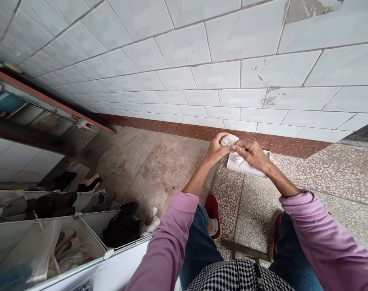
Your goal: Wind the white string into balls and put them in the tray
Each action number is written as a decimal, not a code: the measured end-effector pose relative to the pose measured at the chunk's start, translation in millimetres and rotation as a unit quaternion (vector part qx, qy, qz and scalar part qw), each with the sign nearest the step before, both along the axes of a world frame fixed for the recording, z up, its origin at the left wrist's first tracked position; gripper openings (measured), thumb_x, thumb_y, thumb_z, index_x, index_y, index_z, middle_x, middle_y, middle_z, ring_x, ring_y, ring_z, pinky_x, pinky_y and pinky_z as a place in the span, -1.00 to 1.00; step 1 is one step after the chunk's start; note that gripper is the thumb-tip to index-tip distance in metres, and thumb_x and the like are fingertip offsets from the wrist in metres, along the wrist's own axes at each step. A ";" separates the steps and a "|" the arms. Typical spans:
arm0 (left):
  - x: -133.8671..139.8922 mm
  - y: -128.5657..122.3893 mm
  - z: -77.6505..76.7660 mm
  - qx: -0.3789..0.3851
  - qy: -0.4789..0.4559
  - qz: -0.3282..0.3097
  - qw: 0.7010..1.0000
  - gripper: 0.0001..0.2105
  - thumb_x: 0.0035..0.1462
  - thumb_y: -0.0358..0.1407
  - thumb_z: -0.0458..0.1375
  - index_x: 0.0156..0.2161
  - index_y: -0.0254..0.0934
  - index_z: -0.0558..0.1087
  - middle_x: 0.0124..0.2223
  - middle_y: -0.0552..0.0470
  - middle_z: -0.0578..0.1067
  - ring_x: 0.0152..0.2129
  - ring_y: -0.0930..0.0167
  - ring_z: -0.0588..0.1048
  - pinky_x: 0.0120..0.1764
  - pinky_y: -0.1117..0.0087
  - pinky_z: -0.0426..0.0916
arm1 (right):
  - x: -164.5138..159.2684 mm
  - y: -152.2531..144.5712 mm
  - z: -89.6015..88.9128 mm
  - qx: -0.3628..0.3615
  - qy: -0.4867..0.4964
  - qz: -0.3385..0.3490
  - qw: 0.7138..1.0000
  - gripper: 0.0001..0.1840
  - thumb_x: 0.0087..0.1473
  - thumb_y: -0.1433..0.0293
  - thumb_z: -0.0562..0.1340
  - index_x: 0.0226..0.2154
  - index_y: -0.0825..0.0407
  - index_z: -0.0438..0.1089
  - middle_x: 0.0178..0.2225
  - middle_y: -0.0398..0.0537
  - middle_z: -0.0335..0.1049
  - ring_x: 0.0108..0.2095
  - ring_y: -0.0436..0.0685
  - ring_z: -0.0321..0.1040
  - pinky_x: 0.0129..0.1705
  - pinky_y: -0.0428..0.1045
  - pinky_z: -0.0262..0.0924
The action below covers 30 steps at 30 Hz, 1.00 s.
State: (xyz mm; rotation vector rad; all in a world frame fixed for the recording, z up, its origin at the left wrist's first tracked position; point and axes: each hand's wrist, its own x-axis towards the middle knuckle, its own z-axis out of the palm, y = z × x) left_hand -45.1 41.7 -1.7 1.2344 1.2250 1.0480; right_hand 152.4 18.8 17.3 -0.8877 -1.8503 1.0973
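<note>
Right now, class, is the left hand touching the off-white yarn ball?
Touching: the head view shows the left hand cupped around the off-white yarn ball, with no gap between palm side and ball.

The left hand (217, 147) hides the left side of the pale bundle (229, 140), the fingertips of the right hand (252, 153) cover its lower right edge, and its material cannot be told. The right hand and wrist block the middle of the white tray (232, 167), whose pale contents are too small to tell. A trouser leg (293, 250) hides most of the right shoe (275, 234). The bottom edge cuts off both sleeves (168, 238) and the checked cloth (232, 277). A cloudy plastic bag (23, 250) blurs its contents, while the dark heap (123, 226) beyond is too shadowed to make out.
</note>
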 end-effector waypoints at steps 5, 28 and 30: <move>9.4 -6.2 -1.3 -0.098 -0.065 -0.170 0.978 -0.45 -0.19 -0.21 0.51 0.01 -0.23 0.67 -0.06 -0.04 0.68 -0.11 0.27 0.58 0.01 0.26 0.42 | 27.6 15.5 4.1 -0.028 0.043 -0.079 0.996 -0.29 0.27 -0.31 0.35 -0.49 -0.05 0.39 -0.50 -0.13 0.35 -0.44 0.08 0.20 -0.31 0.05 0.16; 23.5 3.0 -2.0 -0.033 -0.135 0.046 0.989 -0.32 -0.39 -0.22 0.57 -0.07 -0.18 0.43 -0.11 0.06 0.61 -0.09 0.27 0.57 0.01 0.26 0.44 | 24.6 -12.9 -22.8 -0.031 -0.045 0.009 0.998 -0.41 0.44 -0.12 0.20 -0.37 -0.02 0.54 -0.51 -0.12 0.37 -0.47 0.10 0.23 -0.33 0.05 0.11; 21.5 3.5 -3.8 0.003 -0.065 0.052 0.996 -0.32 -0.39 -0.27 0.56 -0.06 -0.19 0.43 -0.08 0.04 0.60 -0.08 0.27 0.56 0.02 0.27 0.42 | 27.5 -13.2 -13.7 -0.044 -0.014 0.012 0.999 -0.39 0.42 -0.17 0.24 -0.35 -0.02 0.56 -0.53 -0.17 0.30 -0.48 0.07 0.17 -0.36 0.04 0.09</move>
